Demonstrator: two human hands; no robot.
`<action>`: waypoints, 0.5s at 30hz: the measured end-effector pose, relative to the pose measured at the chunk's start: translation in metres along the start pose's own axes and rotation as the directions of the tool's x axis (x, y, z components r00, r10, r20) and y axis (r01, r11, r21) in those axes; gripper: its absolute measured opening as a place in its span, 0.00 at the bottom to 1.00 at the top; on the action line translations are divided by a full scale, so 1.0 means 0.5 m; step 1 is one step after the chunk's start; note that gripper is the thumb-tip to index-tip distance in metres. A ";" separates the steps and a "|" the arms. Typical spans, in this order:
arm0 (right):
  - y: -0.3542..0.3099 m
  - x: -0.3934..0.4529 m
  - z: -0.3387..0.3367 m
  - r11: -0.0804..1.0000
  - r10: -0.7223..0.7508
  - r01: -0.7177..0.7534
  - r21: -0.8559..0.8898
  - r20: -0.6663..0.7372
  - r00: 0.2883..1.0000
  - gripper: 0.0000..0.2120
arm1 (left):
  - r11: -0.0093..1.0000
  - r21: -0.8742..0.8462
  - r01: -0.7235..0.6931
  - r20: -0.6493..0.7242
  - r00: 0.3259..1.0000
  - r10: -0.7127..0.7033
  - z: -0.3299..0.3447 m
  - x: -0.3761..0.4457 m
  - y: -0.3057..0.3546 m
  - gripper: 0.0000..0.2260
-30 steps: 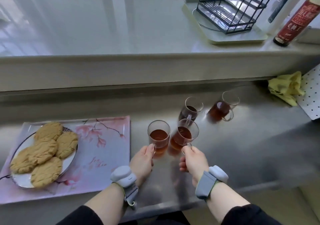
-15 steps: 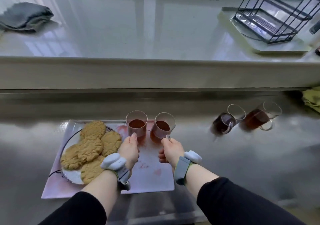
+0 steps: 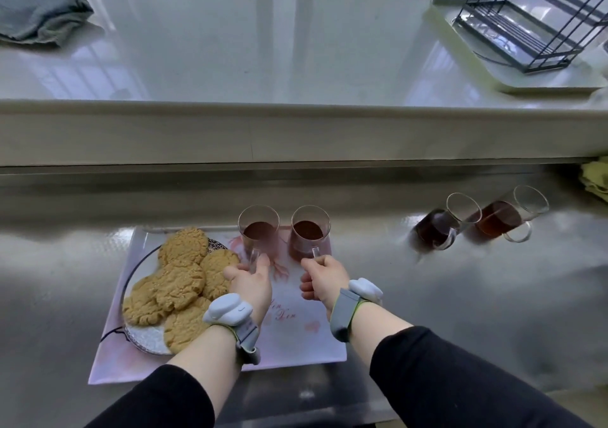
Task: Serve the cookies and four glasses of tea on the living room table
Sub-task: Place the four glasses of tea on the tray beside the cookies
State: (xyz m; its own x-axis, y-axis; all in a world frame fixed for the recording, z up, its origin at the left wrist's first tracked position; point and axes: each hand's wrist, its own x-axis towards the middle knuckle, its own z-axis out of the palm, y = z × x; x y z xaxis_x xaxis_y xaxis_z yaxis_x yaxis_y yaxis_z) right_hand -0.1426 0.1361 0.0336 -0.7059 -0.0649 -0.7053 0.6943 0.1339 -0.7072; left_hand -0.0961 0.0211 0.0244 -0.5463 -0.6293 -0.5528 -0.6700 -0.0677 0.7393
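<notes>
A pink flowered tray (image 3: 296, 339) lies on the steel counter with a plate (image 3: 144, 340) of several large cookies (image 3: 179, 281) on its left half. My left hand (image 3: 251, 281) pinches the handle of one glass of tea (image 3: 258, 230) over the tray's far edge. My right hand (image 3: 324, 279) grips the handle of a second glass of tea (image 3: 309, 232) beside it. Whether these glasses touch the tray, I cannot tell. Two more glasses of tea (image 3: 441, 227) (image 3: 506, 218) stand on the counter to the right.
A raised white ledge (image 3: 296, 135) runs behind the steel counter. On it sit a grey cloth (image 3: 39, 16) at far left and a black wire rack (image 3: 539, 23) on a pale tray at far right. A yellow cloth (image 3: 597, 177) lies at the right edge.
Both hands carried their two glasses of tea leftward from the counter to above the tray's far edge. The other two glasses stayed put.
</notes>
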 end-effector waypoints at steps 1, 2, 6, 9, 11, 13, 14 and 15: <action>0.000 -0.003 -0.008 1.000 0.008 -0.008 0.010 0.012 1.000 0.05 | 0.999 0.012 0.046 -0.015 0.999 -0.045 0.004 -0.004 -0.001 0.25; 0.000 -0.003 -0.020 0.999 0.019 -0.020 0.029 0.018 1.000 0.08 | 0.995 0.020 0.100 -0.016 0.995 -0.100 0.010 -0.009 -0.001 0.29; 0.000 -0.002 -0.089 0.993 0.052 -0.051 0.110 -0.003 0.999 0.14 | 0.967 -0.086 0.241 0.146 0.963 -0.227 0.052 -0.058 0.016 0.20; 0.002 -0.005 -0.160 0.991 0.005 0.010 0.133 -0.110 0.994 0.13 | 0.987 -0.047 0.155 0.323 0.937 -0.132 0.113 -0.112 0.033 0.09; -0.001 -0.006 -0.214 0.985 -0.018 0.049 0.163 -0.190 0.982 0.12 | 0.996 -0.039 0.082 0.399 0.915 -0.060 0.161 -0.145 0.050 0.06; -0.007 -0.005 -0.283 0.978 -0.025 0.077 0.193 -0.258 0.966 0.11 | 1.000 -0.009 0.017 0.461 0.887 -0.011 0.221 -0.180 0.072 0.06; -0.009 -0.001 -0.325 0.976 -0.029 0.090 0.197 -0.292 0.956 0.10 | 1.000 0.015 -0.020 0.487 0.874 0.010 0.257 -0.199 0.085 0.06; -0.010 0.000 -0.345 0.976 -0.025 0.092 0.197 -0.318 0.948 0.11 | 0.998 0.031 -0.055 0.498 0.867 0.032 0.271 -0.204 0.090 0.06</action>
State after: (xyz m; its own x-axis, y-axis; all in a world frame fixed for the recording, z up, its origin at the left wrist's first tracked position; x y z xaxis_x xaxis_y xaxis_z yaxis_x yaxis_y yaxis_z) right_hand -0.1703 0.3058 0.0455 -0.7310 0.2501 -0.6349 0.6404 -0.0698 -0.7649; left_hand -0.1388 0.1871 0.0618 -0.7451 -0.1620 -0.6469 -0.6545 -0.0090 0.7560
